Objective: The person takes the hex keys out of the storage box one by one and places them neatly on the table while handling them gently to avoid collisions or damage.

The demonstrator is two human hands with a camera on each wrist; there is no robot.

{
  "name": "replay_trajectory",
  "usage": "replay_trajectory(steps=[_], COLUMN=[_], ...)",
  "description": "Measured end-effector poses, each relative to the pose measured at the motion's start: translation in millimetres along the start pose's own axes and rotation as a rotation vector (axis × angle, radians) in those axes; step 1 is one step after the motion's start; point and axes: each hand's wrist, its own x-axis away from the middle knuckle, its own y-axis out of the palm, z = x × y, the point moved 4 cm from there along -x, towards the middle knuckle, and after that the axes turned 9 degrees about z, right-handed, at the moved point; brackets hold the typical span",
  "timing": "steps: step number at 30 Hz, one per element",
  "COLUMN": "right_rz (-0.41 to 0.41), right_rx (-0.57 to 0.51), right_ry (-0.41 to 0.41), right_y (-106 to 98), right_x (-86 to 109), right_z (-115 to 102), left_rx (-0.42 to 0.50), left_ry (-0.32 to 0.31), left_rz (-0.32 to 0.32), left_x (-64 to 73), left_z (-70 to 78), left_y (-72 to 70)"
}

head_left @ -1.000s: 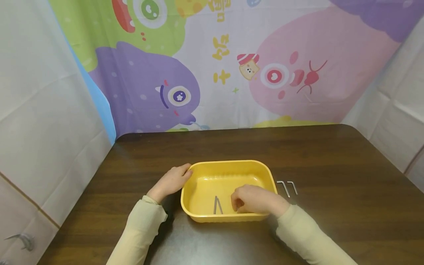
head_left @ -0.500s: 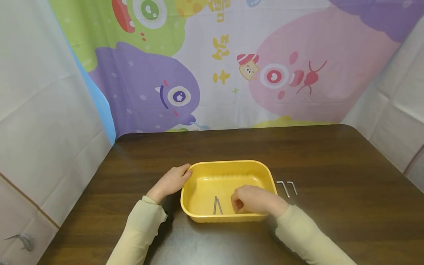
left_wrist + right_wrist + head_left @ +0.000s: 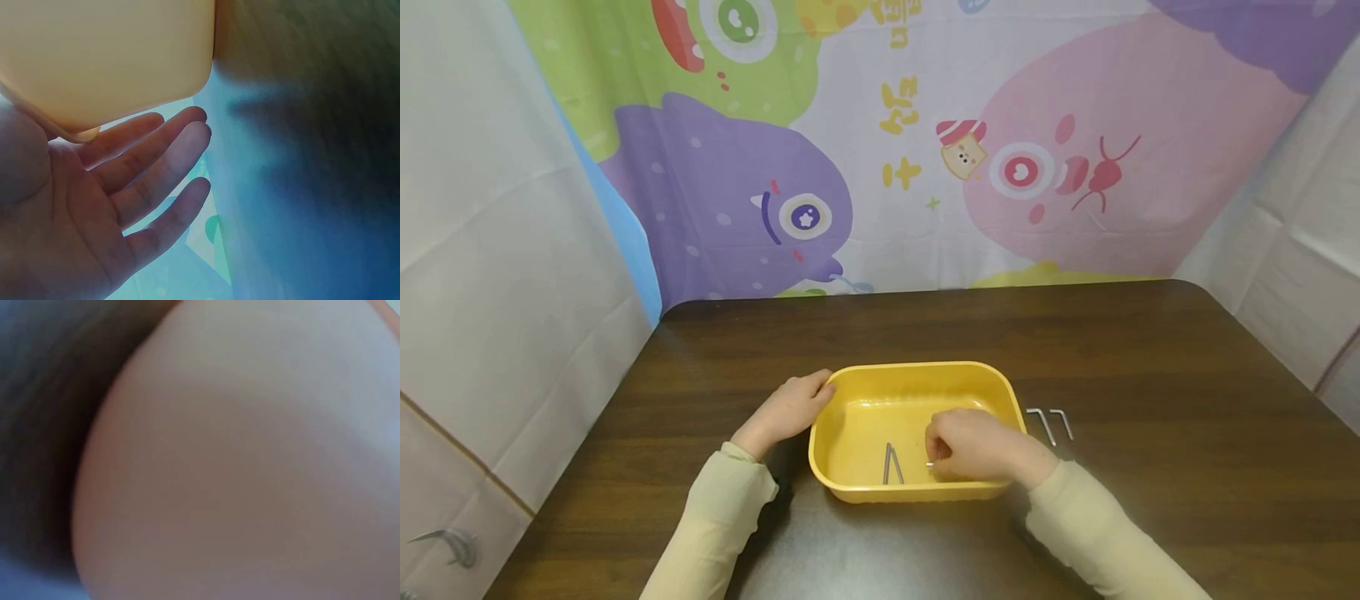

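A yellow plastic basin (image 3: 917, 493) stands on the table. My left hand (image 3: 790, 410) holds its far left corner, thumb over the rim. In the left wrist view, the fingers (image 3: 164, 153) spread along the outside of the basin wall (image 3: 112, 50). Inside the basin my right hand (image 3: 973, 442) pinches a hex key (image 3: 929, 464) with curled fingers; only a small bright metal end shows, the rest hidden by the hand. Left of that hand, two thin grey metal rods (image 3: 887, 463) lean together in the basin, their lower ends hidden behind the front rim. A blurred pale surface fills most of the right wrist view.
Two L-shaped hex keys lie on the dark wooden table (image 3: 1120, 375) right of the basin, the larger key (image 3: 1043, 427) beside the smaller key (image 3: 1064, 423). A cartoon-printed curtain (image 3: 910, 233) hangs behind the table; white cloth (image 3: 512, 208) hangs at both sides.
My right hand has lifted slightly inside the basin, and a bright metal end now shows at its fingertips. The left hand and basin have stayed in place.
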Motion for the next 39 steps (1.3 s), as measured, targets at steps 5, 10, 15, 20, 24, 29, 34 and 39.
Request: replay_trajectory(steps=[5, 10, 15, 20, 24, 29, 34, 39], right_rz=[0.066, 0.11, 0.145, 0.195, 0.227, 0.255, 0.289, 0.327], right_rx=[-0.027, -0.07, -0.087, -0.08, -0.077, -0.081, -0.094, -0.101], right_ry=[-0.016, -0.012, 0.01, -0.007, -0.008, 0.041, 0.073, 0.1], right_y=[-10, -22, -30, -36, -41, -48, -56, -67], right_x=[-0.9, -1.9, -2.3, -0.8, 0.2, 1.6, 4.8, 9.5], right_z=[2, 6, 10, 13, 15, 21, 28, 35], left_rx=[-0.002, -0.002, -0.007, -0.007, -0.013, -0.015, -0.009, -0.02], left_ry=[-0.005, 0.003, 0.01, 0.012, 0.01, 0.01, 0.012, 0.016], left_rz=[-0.002, 0.005, 0.009, 0.0, -0.001, -0.004, -0.004, 0.002], left_x=[0.1, 0.1, -0.4, -1.5, -1.8, -1.3, -1.8, -2.4], left_z=[0.0, 0.0, -1.1, -1.6, -1.5, -0.8, -0.6, -0.2], left_y=[-0.1, -0.3, 0.3, 1.1, 0.9, 1.1, 1.3, 1.3])
